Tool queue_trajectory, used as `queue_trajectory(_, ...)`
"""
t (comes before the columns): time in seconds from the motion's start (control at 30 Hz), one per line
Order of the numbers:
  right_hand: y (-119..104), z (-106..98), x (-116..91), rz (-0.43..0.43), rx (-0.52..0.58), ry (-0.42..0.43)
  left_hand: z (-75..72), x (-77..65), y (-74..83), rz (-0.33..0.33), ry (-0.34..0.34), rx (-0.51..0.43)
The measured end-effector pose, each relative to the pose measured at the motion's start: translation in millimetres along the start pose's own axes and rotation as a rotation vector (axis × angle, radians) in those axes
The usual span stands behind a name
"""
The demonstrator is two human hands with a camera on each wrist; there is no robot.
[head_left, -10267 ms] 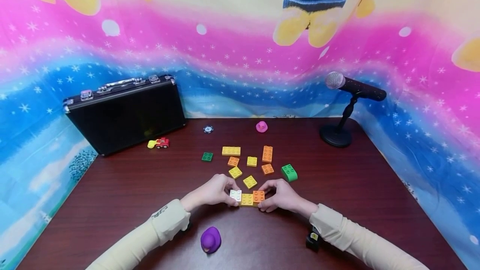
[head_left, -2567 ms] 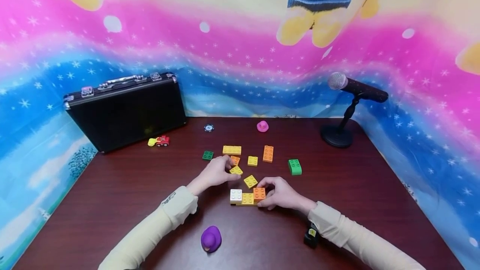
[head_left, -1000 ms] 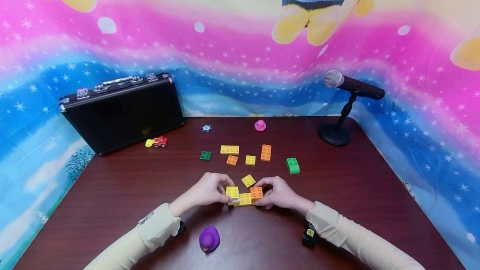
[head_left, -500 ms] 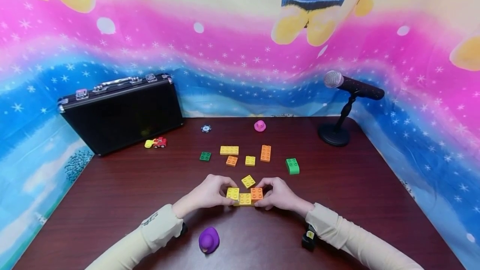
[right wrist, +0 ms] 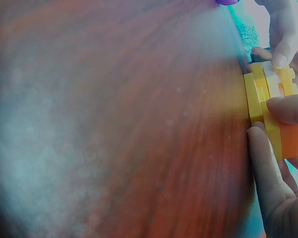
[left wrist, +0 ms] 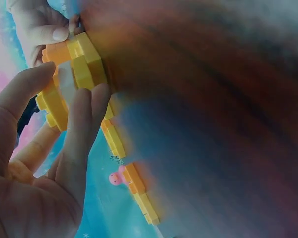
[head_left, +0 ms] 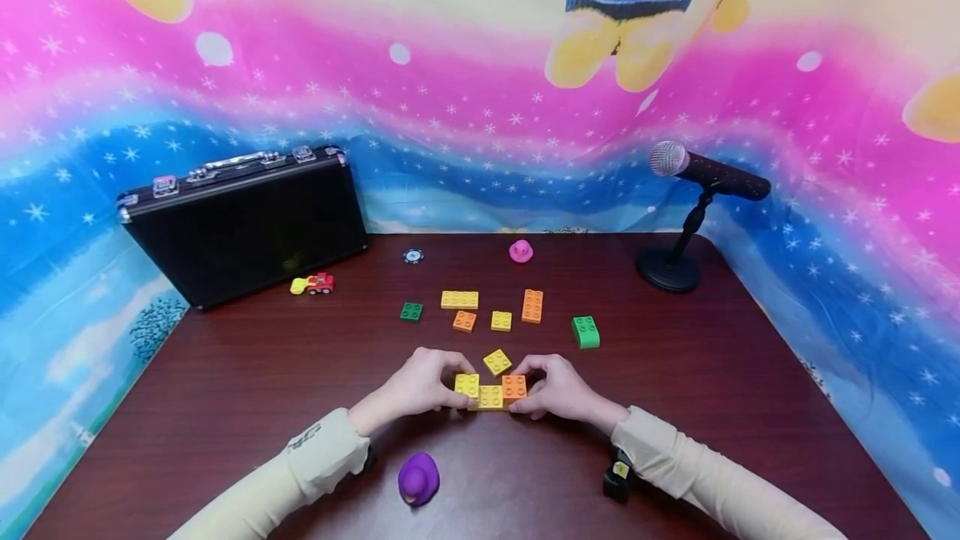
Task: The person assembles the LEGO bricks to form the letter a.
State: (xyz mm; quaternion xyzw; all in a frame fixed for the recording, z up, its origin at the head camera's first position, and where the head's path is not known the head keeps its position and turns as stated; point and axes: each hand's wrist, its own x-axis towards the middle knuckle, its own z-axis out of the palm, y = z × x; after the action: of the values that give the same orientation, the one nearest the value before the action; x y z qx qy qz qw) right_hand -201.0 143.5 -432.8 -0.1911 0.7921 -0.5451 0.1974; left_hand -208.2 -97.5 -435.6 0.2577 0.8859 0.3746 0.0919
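At the table's near middle, a small toy-brick build (head_left: 491, 397) has yellow layers below. A square yellow brick (head_left: 467, 386) tops its left end, over a white brick (left wrist: 66, 82) visible in both wrist views. My left hand (head_left: 415, 387) pinches that left end, with thumb and index finger on the top yellow brick. An orange brick (head_left: 513, 387) tops the right end. My right hand (head_left: 561, 390) grips this end, and the right wrist view has a thumb against the orange brick and fingers along the yellow layers. A loose yellow brick (head_left: 497, 362) lies just behind the build.
Behind lie a dark green brick (head_left: 411, 312), a long yellow brick (head_left: 460, 299), orange bricks (head_left: 532, 306) and a light green brick (head_left: 587, 332). A purple rubber duck (head_left: 418, 478) sits in front. A black case (head_left: 247, 227) and a microphone (head_left: 708, 173) stand at the back.
My left hand left the white brick, picked up a loose yellow brick and set it on top of the white one. The light green brick was turned and shifted. My right hand stayed on the build.
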Motion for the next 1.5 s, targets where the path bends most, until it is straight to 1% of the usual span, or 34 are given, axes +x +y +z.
queue_trajectory(0.23, 0, 0, 1, -0.001, 0.003, -0.004, 0.8, 1.7, -2.4, 0.033, 0.035, 0.063)
queue_trajectory(0.4, -1, -1, 1, -0.007, 0.0, -0.003, -0.6, 3.9, -2.3, 0.031, 0.024, 0.028)
queue_trajectory(0.57, -2, -2, 1, -0.008, 0.0, -0.001, -2.1, 6.4, -1.8, 0.009, -0.013, -0.051)
queue_trajectory(0.67, -1, -2, 1, -0.003, 0.003, 0.0, -1.9, 6.8, -2.7, 0.022, -0.024, -0.091)
queue_trajectory(0.77, 0, -1, 1, 0.002, -0.002, 0.001, -1.2, 7.8, -4.7, 0.052, -0.019, -0.078)
queue_trajectory(0.87, 2, -1, 1, 0.001, -0.004, 0.001, -1.0, 10.2, -6.5, 0.066, -0.016, -0.045)
queue_trajectory(1.07, 2, -1, 1, 0.001, 0.007, -0.002, -2.2, 14.1, -8.2, 0.056, -0.023, -0.051)
queue_trajectory(1.27, 2, -1, 1, 0.001, 0.009, -0.006, -1.8, 13.1, -6.9, 0.036, -0.031, -0.068)
queue_trajectory(1.43, 2, 0, 0, -0.006, 0.012, -0.008, -0.2, 12.8, -7.1, 0.04, -0.021, -0.055)
queue_trajectory(1.5, 3, -1, 0, -0.005, 0.015, -0.008, 0.4, 13.2, -7.3, 0.043, -0.036, -0.053)
